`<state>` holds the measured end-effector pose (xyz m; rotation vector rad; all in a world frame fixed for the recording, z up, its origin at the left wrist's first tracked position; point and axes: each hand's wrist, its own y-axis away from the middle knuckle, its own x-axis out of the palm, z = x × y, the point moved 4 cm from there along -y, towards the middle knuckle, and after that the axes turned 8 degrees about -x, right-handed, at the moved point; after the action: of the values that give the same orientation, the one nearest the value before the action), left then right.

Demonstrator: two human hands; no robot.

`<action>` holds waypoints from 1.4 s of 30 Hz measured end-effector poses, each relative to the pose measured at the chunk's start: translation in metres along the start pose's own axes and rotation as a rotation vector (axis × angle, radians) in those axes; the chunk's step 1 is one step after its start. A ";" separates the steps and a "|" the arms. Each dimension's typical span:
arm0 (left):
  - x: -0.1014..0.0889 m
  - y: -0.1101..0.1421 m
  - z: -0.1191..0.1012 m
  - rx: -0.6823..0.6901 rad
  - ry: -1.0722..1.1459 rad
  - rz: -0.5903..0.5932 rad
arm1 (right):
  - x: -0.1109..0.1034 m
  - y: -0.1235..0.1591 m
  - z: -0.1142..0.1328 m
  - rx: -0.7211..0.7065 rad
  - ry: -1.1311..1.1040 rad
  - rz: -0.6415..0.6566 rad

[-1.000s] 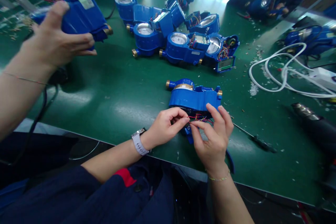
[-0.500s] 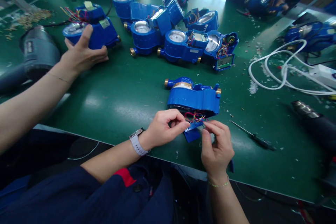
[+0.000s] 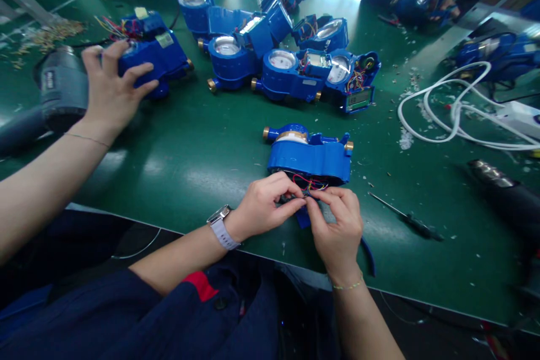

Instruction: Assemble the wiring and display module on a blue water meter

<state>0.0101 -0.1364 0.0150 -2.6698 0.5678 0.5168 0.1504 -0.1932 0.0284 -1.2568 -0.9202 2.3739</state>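
Observation:
A blue water meter (image 3: pixel 310 160) with brass ends lies on its side on the green table in front of me. Thin red and yellow wires (image 3: pixel 311 184) come out of its near side. My left hand (image 3: pixel 270 202), wearing a watch, pinches at these wires with thumb and forefinger. Almost touching it, my right hand (image 3: pixel 337 219) pinches the wires too. The exact spot between the fingertips is too small and covered to make out. A blue flat piece (image 3: pixel 302 218) shows under the fingers, partly hidden.
At the left, a co-worker's hand (image 3: pixel 112 81) rests on another blue meter (image 3: pixel 162 53) beside a heat gun (image 3: pixel 63 90). Several blue meters (image 3: pixel 287 70) stand behind mine. A screwdriver (image 3: pixel 407 218), a white cable (image 3: pixel 453 107) and a second heat gun (image 3: pixel 502 188) lie to the right.
My right hand has moved left, so its fingertips now meet those of my left hand at the wires. The co-worker's hand has shifted left and its meter has turned.

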 end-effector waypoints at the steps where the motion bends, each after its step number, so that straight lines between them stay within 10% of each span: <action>1: 0.000 0.000 0.000 -0.004 0.006 0.001 | 0.000 0.000 0.000 0.002 -0.009 -0.001; 13: 0.003 -0.004 0.010 -0.331 0.389 0.094 | -0.004 0.008 0.002 0.031 -0.077 0.002; 42: 0.005 -0.008 0.022 -0.634 0.663 0.167 | -0.007 -0.002 0.009 -0.054 -0.168 0.024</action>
<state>0.0118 -0.1215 -0.0043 -3.4243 0.9369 -0.2272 0.1465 -0.1991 0.0377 -1.1061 -1.0303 2.5201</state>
